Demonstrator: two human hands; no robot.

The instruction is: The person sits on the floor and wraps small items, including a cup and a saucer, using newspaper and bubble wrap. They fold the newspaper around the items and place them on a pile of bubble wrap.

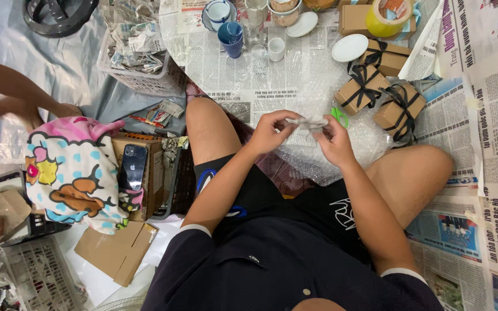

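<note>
A: bubble wrap [341,147] = clear glossy plastic, crinkly. Boxes [361,89] matt brown card, black ribbon.
B: floor's newsprint [479,144], matt. Cups [231,39] glazed ceramic, shiny. Phone [132,167] glossy glass back.

you get bright even indoor light, soft shadows only, mild glare on bubble wrap [318,92], slight blur at edges.

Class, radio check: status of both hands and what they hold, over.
Left hand and right hand both pinching a small clear strip. Bubble wrap beneath. Green scissors just behind.
</note>
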